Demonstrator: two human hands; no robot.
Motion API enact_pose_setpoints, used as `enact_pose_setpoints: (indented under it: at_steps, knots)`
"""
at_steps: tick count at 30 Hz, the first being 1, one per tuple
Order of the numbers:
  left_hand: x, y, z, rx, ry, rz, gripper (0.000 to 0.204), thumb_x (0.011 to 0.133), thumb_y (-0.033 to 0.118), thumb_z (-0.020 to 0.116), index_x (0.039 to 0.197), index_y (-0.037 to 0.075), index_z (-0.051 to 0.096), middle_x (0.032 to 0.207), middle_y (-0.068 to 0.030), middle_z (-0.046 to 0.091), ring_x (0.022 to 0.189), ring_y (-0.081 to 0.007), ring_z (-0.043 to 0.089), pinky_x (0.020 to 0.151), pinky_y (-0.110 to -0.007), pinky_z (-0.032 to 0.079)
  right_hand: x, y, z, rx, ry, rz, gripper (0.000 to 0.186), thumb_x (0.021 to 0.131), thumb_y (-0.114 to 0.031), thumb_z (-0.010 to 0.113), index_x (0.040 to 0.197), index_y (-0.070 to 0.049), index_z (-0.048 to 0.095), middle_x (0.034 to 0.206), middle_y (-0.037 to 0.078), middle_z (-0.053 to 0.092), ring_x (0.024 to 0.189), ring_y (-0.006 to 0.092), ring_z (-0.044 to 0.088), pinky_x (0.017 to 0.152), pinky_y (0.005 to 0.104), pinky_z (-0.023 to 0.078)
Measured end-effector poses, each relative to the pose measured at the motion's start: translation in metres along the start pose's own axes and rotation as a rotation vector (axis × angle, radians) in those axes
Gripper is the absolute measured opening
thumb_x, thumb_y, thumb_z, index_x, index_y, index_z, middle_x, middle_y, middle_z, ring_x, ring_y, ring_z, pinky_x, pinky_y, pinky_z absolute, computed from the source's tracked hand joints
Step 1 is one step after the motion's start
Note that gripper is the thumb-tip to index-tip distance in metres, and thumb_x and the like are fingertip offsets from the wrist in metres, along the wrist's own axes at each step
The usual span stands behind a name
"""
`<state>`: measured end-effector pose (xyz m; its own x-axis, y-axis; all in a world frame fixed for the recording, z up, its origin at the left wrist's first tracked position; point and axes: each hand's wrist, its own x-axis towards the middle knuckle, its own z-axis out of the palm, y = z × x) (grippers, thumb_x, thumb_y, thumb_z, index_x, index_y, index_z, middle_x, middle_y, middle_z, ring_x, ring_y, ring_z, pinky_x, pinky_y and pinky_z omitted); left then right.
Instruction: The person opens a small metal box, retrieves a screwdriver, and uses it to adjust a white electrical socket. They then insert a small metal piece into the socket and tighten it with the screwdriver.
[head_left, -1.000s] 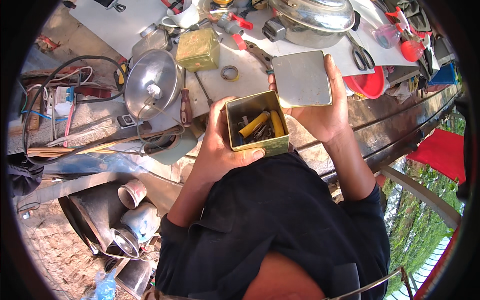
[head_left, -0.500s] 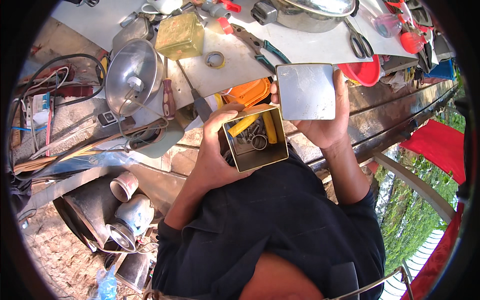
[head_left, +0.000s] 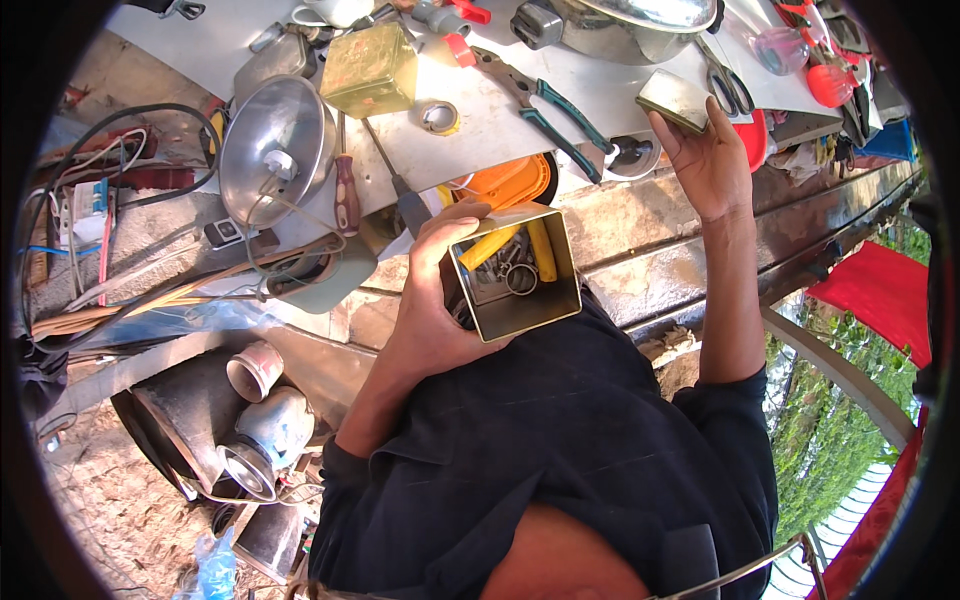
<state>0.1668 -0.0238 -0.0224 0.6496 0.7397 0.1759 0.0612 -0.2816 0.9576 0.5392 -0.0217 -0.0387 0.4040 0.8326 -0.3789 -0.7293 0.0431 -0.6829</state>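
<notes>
My left hand [head_left: 425, 310] is closed round the side of a square metal tin [head_left: 535, 308], held in front of my chest with its mouth facing up. Inside lie two yellow pieces [head_left: 542, 250], a metal ring [head_left: 520, 280] and several small metal parts. Out to the right, over the table's front edge, my right hand [head_left: 718, 175] grips the tin's lid [head_left: 676, 98] between thumb and fingers. The lid is tilted, apart from the tin, close to black-handled scissors [head_left: 730, 88] on the table.
On the white table [head_left: 465, 165] are teal-handled pliers [head_left: 560, 125], a tape roll [head_left: 438, 118], a gold tin [head_left: 370, 70], a metal reflector [head_left: 275, 165], a screwdriver [head_left: 346, 195] and a pot [head_left: 610, 38]. An orange container [head_left: 505, 183] sits below the edge. Cables [head_left: 150, 305] cross at left.
My right hand has carried the lid away from the tin, up and to the right towards the table, tilting it. My left hand and the tin have hardly moved.
</notes>
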Motion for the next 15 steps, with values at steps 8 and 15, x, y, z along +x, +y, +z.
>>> enact_pose_setpoints:
  at_steps: [8,15]
  knots:
    - [-0.001,0.005,0.005,-0.204,0.086,-0.057,0.113,0.064,0.007,0.098,0.152,0.006,0.028,0.156,-0.0242,0.038,0.142,-0.0309,0.048,0.116,-0.044,0.046,0.014,0.006,-0.021,-0.012,-0.075,0.132,0.033,0.111,-0.010,0.044,0.131,0.016,0.048,0.143,0.032,0.056,0.134,0.0397,0.059,0.111,0.0413,0.058]
    - [0.000,0.003,0.002,-0.099,0.045,-0.033,0.114,0.065,0.007,0.099,0.153,0.008,0.026,0.156,-0.0250,0.038,0.140,-0.0331,0.052,0.112,-0.046,0.051,0.013,0.016,-0.041,-0.418,0.066,0.057,0.031,0.109,-0.021,0.058,0.125,0.005,0.055,0.110,0.018,0.073,0.094,0.0236,0.074,0.077,0.0298,0.065]
